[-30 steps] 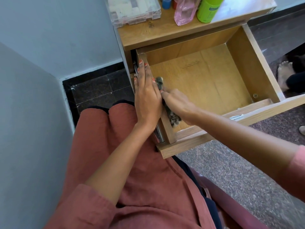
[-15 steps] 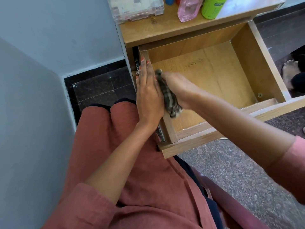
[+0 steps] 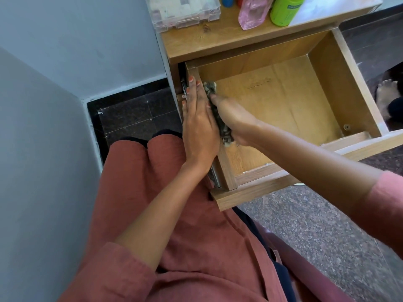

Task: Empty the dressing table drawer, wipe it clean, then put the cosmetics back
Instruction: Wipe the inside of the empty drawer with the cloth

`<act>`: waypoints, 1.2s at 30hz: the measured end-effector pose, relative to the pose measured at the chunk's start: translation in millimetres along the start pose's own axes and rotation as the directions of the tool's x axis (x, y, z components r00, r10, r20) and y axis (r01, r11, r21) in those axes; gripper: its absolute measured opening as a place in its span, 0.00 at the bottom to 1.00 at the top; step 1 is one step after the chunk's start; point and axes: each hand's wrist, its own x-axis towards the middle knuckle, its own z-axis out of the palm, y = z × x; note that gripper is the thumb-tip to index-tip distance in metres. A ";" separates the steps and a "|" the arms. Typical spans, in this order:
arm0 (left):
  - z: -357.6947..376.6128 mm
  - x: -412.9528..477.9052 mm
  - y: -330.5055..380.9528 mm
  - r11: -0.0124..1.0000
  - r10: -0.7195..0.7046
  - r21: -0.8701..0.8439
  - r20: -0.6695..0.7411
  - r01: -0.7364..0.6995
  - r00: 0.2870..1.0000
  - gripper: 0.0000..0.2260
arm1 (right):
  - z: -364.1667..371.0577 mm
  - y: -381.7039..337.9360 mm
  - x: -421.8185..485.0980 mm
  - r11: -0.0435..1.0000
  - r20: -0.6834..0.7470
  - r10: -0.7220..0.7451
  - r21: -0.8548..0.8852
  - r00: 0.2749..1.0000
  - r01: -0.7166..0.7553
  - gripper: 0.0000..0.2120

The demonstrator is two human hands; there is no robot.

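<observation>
Wiping the empty drawer (image 3: pixel 283 101), the right hand (image 3: pixel 235 120) grips a bunched cloth (image 3: pixel 225 132) against its inner left wall, while the left hand (image 3: pixel 199 127), fingers (image 3: pixel 192 88) flat, braces that wall outside, likely steadying it. Cosmetics (image 3: pixel 283 9) wait on the desk (image 3: pixel 218 40) behind the drawer.

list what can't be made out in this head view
Head view:
- Right hand: fingers hidden behind the cloth; grip unclear.
- Cloth: mostly hidden between it and the left hand.
- Green bottle, pink bottle: tops cut by the top edge; label too small.
</observation>
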 end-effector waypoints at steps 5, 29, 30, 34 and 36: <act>0.9 -0.5 -1.2 1.000 -0.003 0.022 -0.007 0.004 1.000 0.20 | -1.7 27.1 -38.6 0.996 -0.016 0.020 -0.081 1.000 -0.022 0.18; 0.3 0.0 -3.1 0.998 0.005 0.064 -0.017 -0.004 1.000 0.20 | -38.8 13.4 -58.0 0.198 0.436 0.309 -0.899 0.845 0.391 0.11; 0.4 0.0 -2.9 0.998 0.005 0.069 -0.016 -0.004 1.000 0.20 | -42.3 15.2 -60.4 0.197 0.452 0.305 -0.891 0.838 0.409 0.08; 0.5 -0.4 -2.8 0.996 0.010 0.086 -0.014 -0.009 1.000 0.20 | -67.0 16.6 -65.3 0.191 0.383 0.324 -0.922 0.865 0.337 0.18; 0.9 -0.6 -3.3 0.996 0.010 0.092 -0.014 -0.009 1.000 0.20 | -82.6 17.3 -64.6 0.156 0.311 0.344 -0.949 0.886 0.273 0.21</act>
